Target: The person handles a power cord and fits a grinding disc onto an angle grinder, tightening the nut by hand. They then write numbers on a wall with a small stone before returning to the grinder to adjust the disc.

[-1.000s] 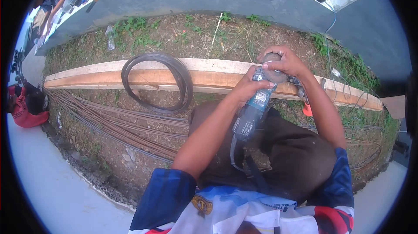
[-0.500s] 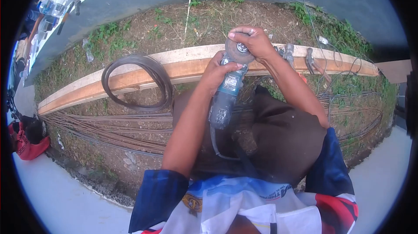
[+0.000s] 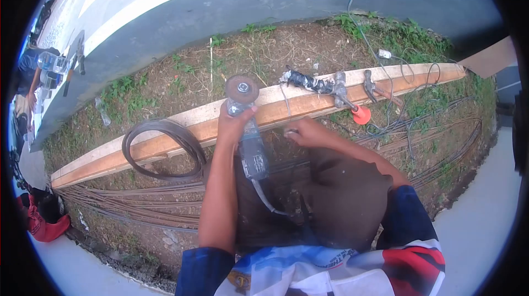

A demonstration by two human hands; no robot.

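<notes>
My left hand (image 3: 232, 124) grips the neck of a teal angle grinder (image 3: 250, 147), its round disc (image 3: 242, 87) facing up over a long wooden plank (image 3: 182, 133). The grinder's cord trails down toward my lap. My right hand (image 3: 305, 132) is off the disc and sits low beside the plank's near edge, fingers curled around something small that I cannot make out.
A coil of dark wire (image 3: 160, 150) lies over the plank at left. Pliers, a hammer (image 3: 374, 91) and an orange cap (image 3: 361, 114) rest on the plank at right. Long steel rods (image 3: 121, 199) lie on the dirt. A concrete kerb (image 3: 182, 9) runs behind.
My right hand left the grinder disc and dropped to the plank's near edge. The left hand carried the grinder leftward. The view swung right, showing more tools on the plank.
</notes>
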